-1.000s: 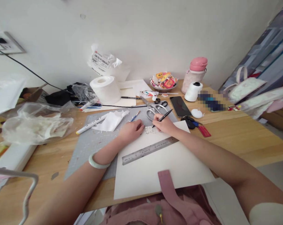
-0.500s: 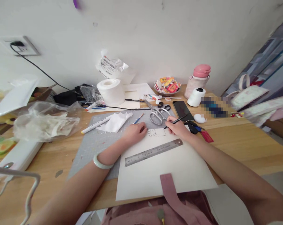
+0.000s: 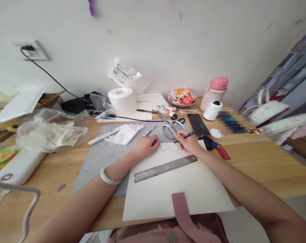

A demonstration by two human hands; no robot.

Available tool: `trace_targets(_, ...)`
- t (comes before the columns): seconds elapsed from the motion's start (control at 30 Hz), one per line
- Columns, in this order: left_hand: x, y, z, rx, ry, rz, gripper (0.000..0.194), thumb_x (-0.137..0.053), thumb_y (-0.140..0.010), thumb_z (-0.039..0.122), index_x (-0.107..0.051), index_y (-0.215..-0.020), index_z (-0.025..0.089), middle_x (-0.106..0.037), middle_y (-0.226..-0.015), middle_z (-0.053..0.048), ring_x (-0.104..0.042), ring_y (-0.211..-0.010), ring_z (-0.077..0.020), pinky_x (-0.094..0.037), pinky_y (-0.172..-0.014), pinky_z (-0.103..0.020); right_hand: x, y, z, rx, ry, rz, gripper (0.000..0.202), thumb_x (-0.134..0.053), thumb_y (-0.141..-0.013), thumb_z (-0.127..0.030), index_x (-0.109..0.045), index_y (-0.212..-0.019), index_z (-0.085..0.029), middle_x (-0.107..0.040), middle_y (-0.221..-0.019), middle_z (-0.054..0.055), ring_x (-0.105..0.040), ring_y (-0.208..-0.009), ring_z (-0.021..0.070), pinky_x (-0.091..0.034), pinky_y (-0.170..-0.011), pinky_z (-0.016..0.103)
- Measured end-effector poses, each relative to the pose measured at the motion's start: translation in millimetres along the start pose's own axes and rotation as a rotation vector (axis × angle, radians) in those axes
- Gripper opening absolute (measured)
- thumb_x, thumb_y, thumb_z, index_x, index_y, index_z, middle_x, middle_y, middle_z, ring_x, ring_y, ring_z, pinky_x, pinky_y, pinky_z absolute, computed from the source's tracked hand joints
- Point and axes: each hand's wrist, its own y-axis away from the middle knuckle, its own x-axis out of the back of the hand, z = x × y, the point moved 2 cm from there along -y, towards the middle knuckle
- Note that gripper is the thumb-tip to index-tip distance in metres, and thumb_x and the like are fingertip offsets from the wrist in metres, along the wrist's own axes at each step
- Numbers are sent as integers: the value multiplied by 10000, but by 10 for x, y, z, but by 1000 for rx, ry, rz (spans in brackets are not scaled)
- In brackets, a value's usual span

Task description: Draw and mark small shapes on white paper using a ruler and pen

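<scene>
At the bottom centre of the frame, a pink strap (image 3: 179, 206) is laid over the near edge of a large sheet of white paper (image 3: 155, 197), which is spread across the lower middle of the frame, partly on the wooden bench (image 3: 259, 165) and partly on a grey cutting mat (image 3: 94, 162). A pale bracelet (image 3: 109, 178) is worn on the left wrist. On the paper, a metal ruler (image 3: 165, 168) is laid at a slant, its right end raised in the frame and set just beside the right wrist.

Near the middle of the frame, the left hand (image 3: 146, 147) is rested at the paper's left edge, relaxed and partly open, with its fingers loosely bent; what lies beneath the palm is hidden. To the right of centre, a black pen (image 3: 193, 133) is gripped between the thumb and fingers of the right hand (image 3: 187, 144), the hand closed around it and the tip pointed down to the left. Whether the paper is touched by the tip cannot be told. Between the hands, a small black line drawing (image 3: 165, 147) is seen near the paper's far edge.

Just beyond the right hand, silver scissors (image 3: 171, 127) are laid on the mat, with a dark phone (image 3: 198, 124) to their right. Beyond the left hand, a thin brush (image 3: 151, 131) and a crumpled white tissue (image 3: 127, 133) are seen. Farther back, a white roll (image 3: 122, 103) is stood left of centre, and a pink bottle (image 3: 214, 94) is stood at upper right.
</scene>
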Motion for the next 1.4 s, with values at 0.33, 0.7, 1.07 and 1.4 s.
trace_targets(0.33,2,3,4,13,17,-4,217,-374,-855,322,-542,-777,210,-611,-660,-22,-546,-612,-175,-303,-518,-250,-10,-6,21,6,34,-99,332,-442,-792,-522,-430,-693,-205,-474,-460,-64,-420,-383,70,-343,-377,178)
trace_targets(0.7,-25,-250,120,-7,362,153,228,-366,-875,349,-507,-779,197,-575,-660,12,-530,-596,-138,-353,-545,-236,-20,-17,22,-26,51,-78,297,-431,-797,-479,-440,-690,-202,-471,-459,-56,-439,-397,80,-346,-371,178)
trace_targets(1.07,-91,-321,258,-73,403,122,200,-376,-872,305,-526,-817,184,-581,-683,1,-523,-630,-141,-382,-583,-250,-10,-19,22,-23,39,-92,239,-440,-794,-423,-444,-704,-202,-472,-467,-64,-441,-389,75,-339,-370,178)
trace_targets(1.4,-96,-310,242,-138,486,111,200,-350,-882,297,-506,-828,183,-583,-722,0,-521,-661,-132,-399,-623,-242,-7,-31,19,-25,47,-90,232,-450,-790,-417,-459,-712,-199,-476,-477,-62,-448,-389,71,-333,-354,168)
